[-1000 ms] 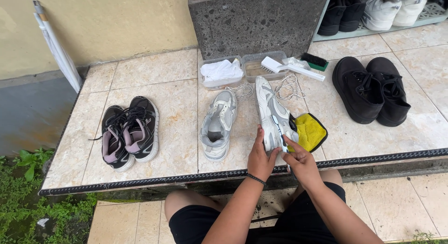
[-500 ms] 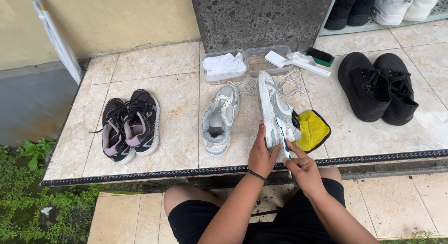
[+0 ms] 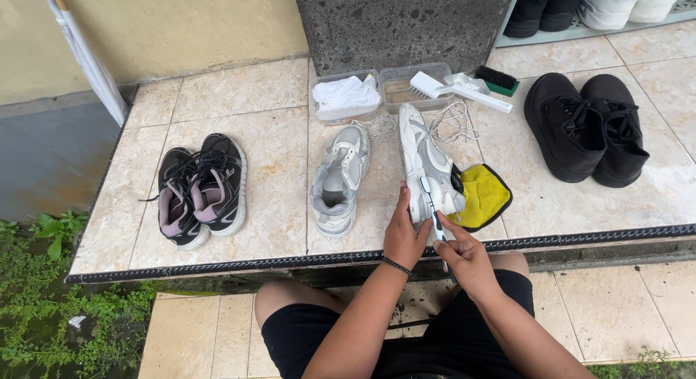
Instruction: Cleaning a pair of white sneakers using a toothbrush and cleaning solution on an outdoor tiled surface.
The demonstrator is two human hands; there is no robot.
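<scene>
An outdoor step or porch of a home: a tiled ledge (image 3: pixel 239 96) against a yellow house wall (image 3: pixel 181 24) at eleven o'clock, weeds (image 3: pixel 43 306) at eight o'clock, a shoe rack (image 3: pixel 580 27) at one o'clock.

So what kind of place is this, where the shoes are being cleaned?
Likely an outdoor porch step of a house: a tiled ledge below a yellow wall, weeds at its foot, and a shoe rack behind.
</scene>
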